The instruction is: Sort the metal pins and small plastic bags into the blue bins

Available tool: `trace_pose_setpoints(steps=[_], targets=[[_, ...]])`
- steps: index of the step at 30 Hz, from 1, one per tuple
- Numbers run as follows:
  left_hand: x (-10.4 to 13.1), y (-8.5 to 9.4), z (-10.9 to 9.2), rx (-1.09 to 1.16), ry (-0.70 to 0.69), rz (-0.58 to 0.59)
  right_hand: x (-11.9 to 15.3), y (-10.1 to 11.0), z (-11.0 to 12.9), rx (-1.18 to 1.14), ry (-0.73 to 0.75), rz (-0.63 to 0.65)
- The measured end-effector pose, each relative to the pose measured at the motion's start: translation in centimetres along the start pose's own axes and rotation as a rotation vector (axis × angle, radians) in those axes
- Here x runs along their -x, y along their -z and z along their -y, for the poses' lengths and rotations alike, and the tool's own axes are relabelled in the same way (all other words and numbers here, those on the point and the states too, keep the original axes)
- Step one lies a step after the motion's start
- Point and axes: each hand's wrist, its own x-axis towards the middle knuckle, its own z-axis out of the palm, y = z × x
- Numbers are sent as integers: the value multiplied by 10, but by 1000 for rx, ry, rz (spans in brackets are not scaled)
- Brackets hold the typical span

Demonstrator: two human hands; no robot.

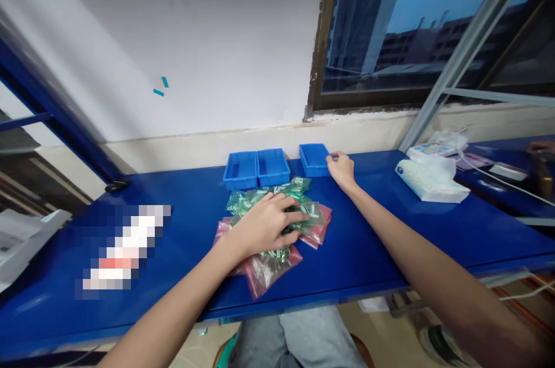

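My left hand (271, 222) lies with its fingers spread on a heap of small clear plastic bags with green contents (243, 201). Pink-red bags (266, 275) stick out under and around the heap. At the back of the blue table, my right hand (340, 168) pinches the right edge of a blue tray (315, 168). Two more blue trays, one on the left (240, 183) and one beside it (274, 177), stand side by side just behind the bags. The insides of the trays show nothing.
A tissue pack (433, 183) lies on the blue table (373, 264) at the right, near a white device (431, 150) with a cable. At the left are a blurred-out item (130, 246) and a white box (30, 246). Wall and window rise behind.
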Motion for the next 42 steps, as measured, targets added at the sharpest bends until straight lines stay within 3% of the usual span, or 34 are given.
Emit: trace_pose_setpoints(steps=[11,20,30,42], targets=[[-3,-3,4,35,26,-38,14,-2,13,-30,191,222],[-2,-6,3,13,54,-81,17,9,21,6,244,365],[-2,-1,-3,31,74,-81,26,-6,22,80,341,200],[2,1,-3,23,71,-60,29,-1,19,21,384,225]])
